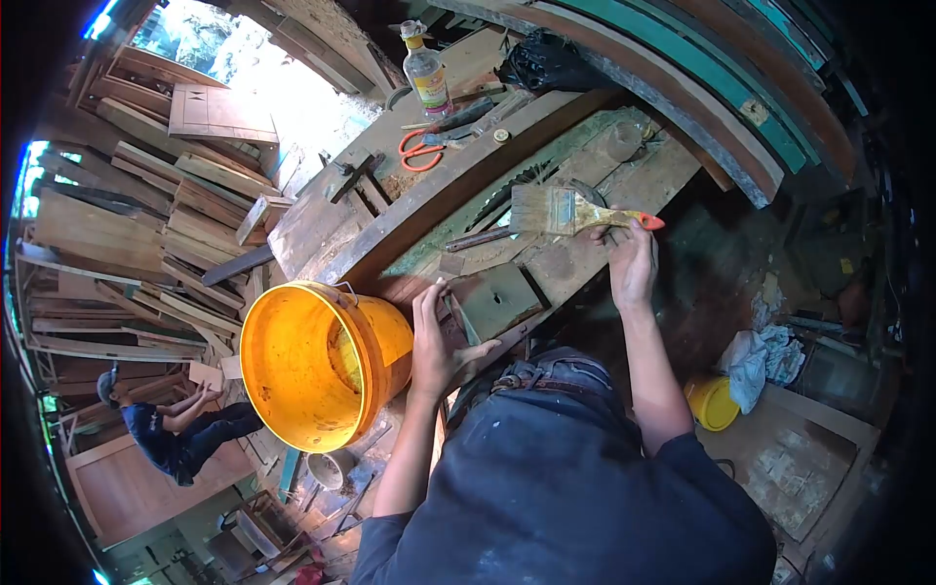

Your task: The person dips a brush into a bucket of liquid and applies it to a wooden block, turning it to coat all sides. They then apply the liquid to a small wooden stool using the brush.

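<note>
A wide paintbrush (546, 211) with dusty bristles and a red-tipped handle is in my right hand (632, 265), fingers closed around the handle above the workbench (673, 180). My left hand (441, 341) is open, thumb spread away from the raised fingers, at the bench's near edge. Directly left of it is a large yellow bucket (395, 336), its mouth facing me and its inside stained. Just right of that hand lies a grey-green plate (495, 300) with a small hole. A dark-handled tool (480, 239) lies below the brush bristles.
Orange-handled scissors (419, 151) and a labelled bottle (427, 73) stand beyond a long wooden beam (458, 180). Boards are stacked at left (185, 234). Another person (161, 429) holds a small board there. A second yellow bucket (714, 403) is at right.
</note>
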`<state>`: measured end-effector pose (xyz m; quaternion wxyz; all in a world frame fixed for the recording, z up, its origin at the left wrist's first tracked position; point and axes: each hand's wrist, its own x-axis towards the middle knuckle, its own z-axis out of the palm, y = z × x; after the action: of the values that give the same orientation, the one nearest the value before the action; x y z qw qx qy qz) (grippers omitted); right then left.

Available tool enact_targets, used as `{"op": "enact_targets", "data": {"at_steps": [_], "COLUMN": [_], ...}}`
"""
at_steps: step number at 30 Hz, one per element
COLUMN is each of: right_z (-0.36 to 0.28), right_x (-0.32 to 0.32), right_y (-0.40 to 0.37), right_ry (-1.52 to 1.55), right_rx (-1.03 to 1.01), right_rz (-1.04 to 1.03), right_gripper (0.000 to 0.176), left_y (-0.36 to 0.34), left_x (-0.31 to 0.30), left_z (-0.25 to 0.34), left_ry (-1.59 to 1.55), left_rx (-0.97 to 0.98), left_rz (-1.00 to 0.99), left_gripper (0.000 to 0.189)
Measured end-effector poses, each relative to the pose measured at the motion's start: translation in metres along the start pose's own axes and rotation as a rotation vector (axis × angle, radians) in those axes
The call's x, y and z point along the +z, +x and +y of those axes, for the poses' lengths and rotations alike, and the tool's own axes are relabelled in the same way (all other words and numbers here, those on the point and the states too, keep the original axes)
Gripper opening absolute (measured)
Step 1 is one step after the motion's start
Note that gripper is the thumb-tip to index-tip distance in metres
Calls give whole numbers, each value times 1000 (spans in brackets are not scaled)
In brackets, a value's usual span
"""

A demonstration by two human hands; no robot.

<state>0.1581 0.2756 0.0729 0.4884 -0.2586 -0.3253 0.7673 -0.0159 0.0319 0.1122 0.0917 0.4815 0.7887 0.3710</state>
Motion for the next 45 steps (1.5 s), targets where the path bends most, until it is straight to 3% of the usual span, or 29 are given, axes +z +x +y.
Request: {"op": "enact_targets", "data": {"at_steps": [4, 8, 9, 12, 16, 22, 25, 28, 29, 30, 32, 34, 35, 38, 40, 42, 45], "right_z": [-9, -3, -1, 14, 28, 46, 51, 60, 40, 36, 43, 37, 29, 21, 37, 54, 60], "right_x": [4, 2, 4, -1, 1, -11, -13, -35, -24, -29, -36, -29, -19, 14, 13, -9, -30], "right_y": [-3, -10, -13, -23, -32, -34, -38, -37, -40, -39, -33, -29, -29, -32, -32, -31, -32], "right_ry": [-10, -90, -120, -168, -84, 131, -234, -334, -662, -735, -592, -629, -668, -450, -437, -652, -546], "right_rx": [43, 78, 57, 106, 185, 269, 171, 112, 10, 55, 15, -64, -139, -110, -85, -116, -30], "right_rz": [-102, -17, 7, -34, 2, 86, 37, -61, -80, -102, -160, -129, -103, -86, -102, -107, -111], "right_gripper": [34, 28, 24, 24, 27, 24, 27, 27, 30, 27, 24, 23, 22, 22, 17, 17, 17], "left_y": [-5, -3, -3, 1, 5, 15, 17, 15, 14, 12, 9, 8, 9, 12, 16, 16, 11], "left_x": [1, -7, -8, -13, -10, -8, -13, -17, -19, -22, -25, -26, -26, -23, -20, -18, -18], "left_z": [9, 7, 7, 4, 21, 7, 8, 1, -1, -4, -8, -6, -5, 1, 3, 6, 0], "left_ry": [-44, 150, 76, -6, -68, -48, -21, -44, -70, -96, -104, -180, -126, -74, -29, -40, -42], "left_rx": [0, 102, 78, 99, 55, 187, 225, 218, 193, 167, 158, 44, 97, 112, 163, 109, 92], "left_rz": [2, -150, -159, -207, -196, -218, -247, -257, -261, -266, -271, -251, -246, -222, -217, -194, -162], "left_gripper": [109, 79, 61, 54, 56, 61, 63, 64, 64, 65, 68, 72, 75, 74, 74, 73, 70]}}
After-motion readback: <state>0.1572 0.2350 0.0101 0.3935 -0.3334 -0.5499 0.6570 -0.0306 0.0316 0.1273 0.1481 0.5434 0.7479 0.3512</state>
